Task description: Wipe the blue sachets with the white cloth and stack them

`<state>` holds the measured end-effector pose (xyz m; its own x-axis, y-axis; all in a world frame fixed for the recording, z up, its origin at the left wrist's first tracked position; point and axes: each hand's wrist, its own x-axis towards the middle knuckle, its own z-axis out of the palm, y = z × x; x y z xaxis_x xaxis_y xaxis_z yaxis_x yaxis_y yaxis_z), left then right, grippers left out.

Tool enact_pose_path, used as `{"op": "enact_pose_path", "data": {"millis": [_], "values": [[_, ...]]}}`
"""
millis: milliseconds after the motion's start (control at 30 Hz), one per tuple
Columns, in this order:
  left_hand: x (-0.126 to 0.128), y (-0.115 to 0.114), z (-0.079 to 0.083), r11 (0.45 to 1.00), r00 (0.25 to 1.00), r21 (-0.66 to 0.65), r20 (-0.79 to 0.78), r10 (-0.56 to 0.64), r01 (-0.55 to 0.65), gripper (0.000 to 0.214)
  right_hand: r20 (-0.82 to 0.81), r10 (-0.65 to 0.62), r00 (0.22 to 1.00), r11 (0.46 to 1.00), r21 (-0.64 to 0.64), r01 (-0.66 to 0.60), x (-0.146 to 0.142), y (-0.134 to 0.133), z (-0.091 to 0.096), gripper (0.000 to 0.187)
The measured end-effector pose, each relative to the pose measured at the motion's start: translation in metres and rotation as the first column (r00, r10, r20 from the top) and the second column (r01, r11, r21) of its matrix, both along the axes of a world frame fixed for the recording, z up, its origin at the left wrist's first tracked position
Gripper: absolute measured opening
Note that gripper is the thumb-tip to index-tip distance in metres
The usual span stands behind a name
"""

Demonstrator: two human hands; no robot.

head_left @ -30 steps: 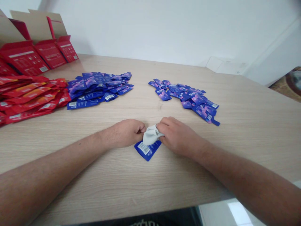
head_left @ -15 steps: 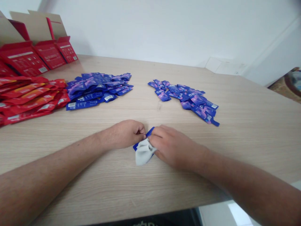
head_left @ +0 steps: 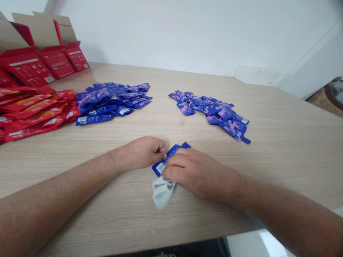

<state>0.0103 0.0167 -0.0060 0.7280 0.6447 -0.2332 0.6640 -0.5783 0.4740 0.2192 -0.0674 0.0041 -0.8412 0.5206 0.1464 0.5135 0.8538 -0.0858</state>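
A blue foil sachet (head_left: 168, 159) lies flat on the wooden tabletop (head_left: 235, 185), its barcode end toward my left hand. My right hand (head_left: 197, 174) presses on the sachet and has a crumpled white cloth (head_left: 162, 192) bunched under its fingers, spilling toward me. My left hand (head_left: 143, 152) rests curled, its knuckles against the sachet's left edge. Part of the sachet is hidden under my right hand. Beyond my hands lie a pile of blue-purple sachets (head_left: 112, 101) and a looser one (head_left: 211, 110).
A heap of red sachets (head_left: 34, 114) lies at the far left, behind it red cartons (head_left: 26, 66) in a cardboard box (head_left: 43, 30). A white wall stands behind the table. Patterned carpet (head_left: 329, 98) shows beyond the right edge.
The blue sachet has swung round and now shows more of itself. The white cloth has slid toward me under my right hand, which has moved slightly down and left.
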Motion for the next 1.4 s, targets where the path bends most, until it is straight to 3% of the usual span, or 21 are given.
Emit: {"op": "enact_pose_path", "data": {"millis": [67, 233, 367, 433, 567, 633, 767, 833, 967, 1033, 1167, 1233, 1400], "values": [[0.000, 0.000, 0.000, 1.000, 1.000, -0.001, 0.003, 0.000, 0.000, 0.021, 0.018, -0.024, 1.000, 1.000, -0.005, 0.024, 0.003, 0.001, 0.001, 0.014], [0.001, 0.000, 0.000, 0.999, 1.000, 0.035, -0.008, 0.026, -0.026, 0.021, -0.038, -0.237, 0.971, 0.969, 0.056, 0.239, 0.009, 0.013, -0.002, 0.012], [0.001, -0.001, 0.001, 1.000, 1.000, 0.015, 0.015, 0.004, -0.004, 0.022, -0.016, -0.047, 0.999, 0.999, 0.018, 0.047, 0.002, 0.005, -0.001, 0.016], [0.001, -0.001, 0.001, 1.000, 1.000, 0.011, 0.023, -0.002, 0.001, 0.023, 0.016, -0.009, 1.000, 1.000, -0.006, 0.009, 0.004, 0.004, 0.001, 0.015], [0.001, -0.002, 0.001, 0.999, 0.999, 0.025, -0.005, 0.032, -0.032, 0.021, -0.015, -0.221, 0.975, 0.975, 0.031, 0.222, 0.010, 0.014, 0.001, 0.013], [0.002, -0.001, 0.000, 0.999, 0.999, 0.027, -0.014, 0.037, -0.036, 0.021, -0.044, -0.259, 0.965, 0.965, 0.043, 0.260, 0.009, 0.015, -0.001, 0.014], [0.001, 0.000, 0.000, 1.000, 1.000, -0.014, 0.003, -0.001, 0.001, 0.023, -0.006, -0.054, 0.999, 0.999, 0.000, 0.054, 0.004, 0.005, -0.001, 0.014], [0.001, 0.000, 0.001, 1.000, 1.000, -0.018, 0.008, -0.007, 0.007, 0.023, 0.029, -0.020, 0.999, 1.000, -0.022, 0.020, 0.005, 0.005, 0.001, 0.013], [0.002, -0.001, 0.002, 0.999, 1.000, 0.032, -0.004, 0.016, -0.016, 0.021, -0.019, -0.234, 0.972, 0.972, 0.027, 0.235, 0.011, 0.014, 0.000, 0.010], [0.001, -0.002, 0.002, 0.999, 1.000, 0.044, -0.008, 0.021, -0.021, 0.021, -0.067, -0.272, 0.960, 0.960, 0.044, 0.276, 0.009, 0.015, -0.003, 0.012], [0.000, -0.001, 0.001, 1.000, 1.000, 0.007, 0.005, -0.002, 0.002, 0.023, -0.030, -0.036, 0.999, 0.999, 0.010, 0.036, 0.003, 0.006, -0.002, 0.017], [0.001, -0.001, 0.002, 1.000, 1.000, 0.000, 0.009, -0.001, 0.001, 0.023, 0.014, 0.010, 1.000, 1.000, -0.023, -0.009, 0.005, 0.006, 0.000, 0.015], [0.003, -0.002, 0.003, 0.999, 0.999, 0.024, -0.018, 0.040, -0.039, 0.021, -0.061, -0.241, 0.969, 0.970, 0.000, 0.242, 0.012, 0.018, -0.001, 0.011]]}}
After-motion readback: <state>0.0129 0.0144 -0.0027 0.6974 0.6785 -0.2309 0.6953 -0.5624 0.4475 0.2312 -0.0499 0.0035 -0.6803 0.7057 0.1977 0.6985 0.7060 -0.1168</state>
